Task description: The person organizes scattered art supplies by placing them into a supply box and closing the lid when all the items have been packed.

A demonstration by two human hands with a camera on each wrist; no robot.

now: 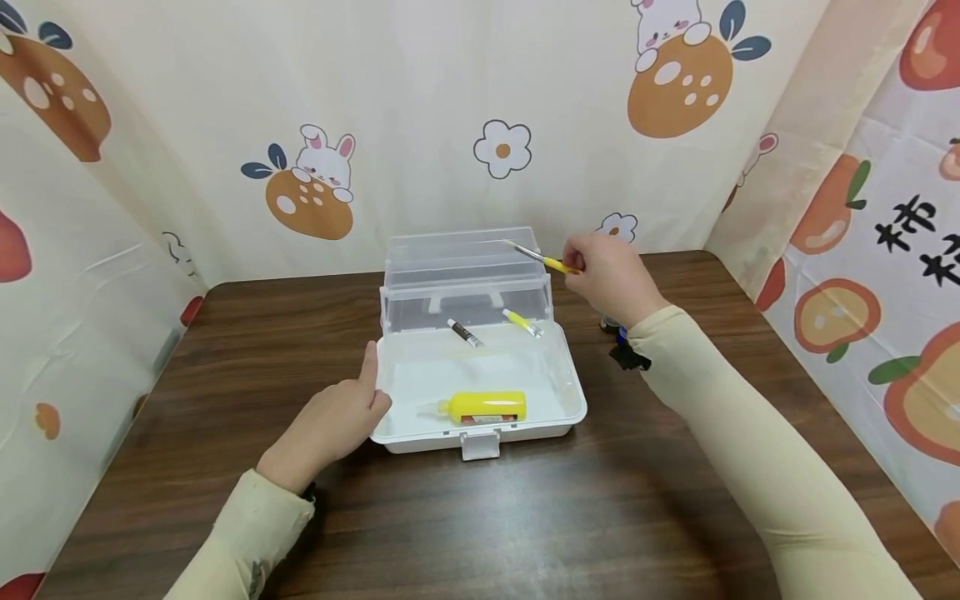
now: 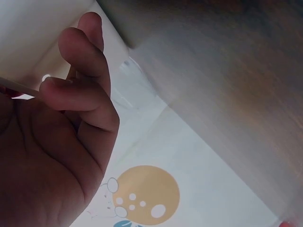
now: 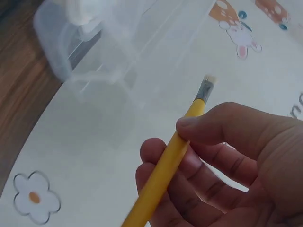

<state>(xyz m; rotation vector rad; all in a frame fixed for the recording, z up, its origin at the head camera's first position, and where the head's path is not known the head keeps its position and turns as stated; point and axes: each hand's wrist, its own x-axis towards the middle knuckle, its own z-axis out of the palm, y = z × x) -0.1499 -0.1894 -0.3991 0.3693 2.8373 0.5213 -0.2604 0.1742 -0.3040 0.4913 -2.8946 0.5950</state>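
A white storage box (image 1: 427, 446) stands on the table with its clear hinged lid (image 1: 459, 250) raised at the back. At its left side, my left hand (image 1: 337, 417) holds the rim, index finger stretched along the edge; the left wrist view shows the other fingers curled beside it. Above the lid's right part, my right hand (image 1: 611, 275) pinches a paintbrush (image 3: 165, 175) by its yellow handle between thumb and fingers. Its bristles point left in the head view. Inside the box lie a yellow squeeze bottle (image 1: 487, 406), a dark paint tube (image 1: 465, 332) and a yellow paint tube (image 1: 522, 322).
A small dark object (image 1: 610, 324) sits right of the box, partly hidden by the right wrist. The brown wooden table (image 1: 480, 525) extends around the box. Patterned cloth (image 1: 435, 150) hangs behind the table and along both sides.
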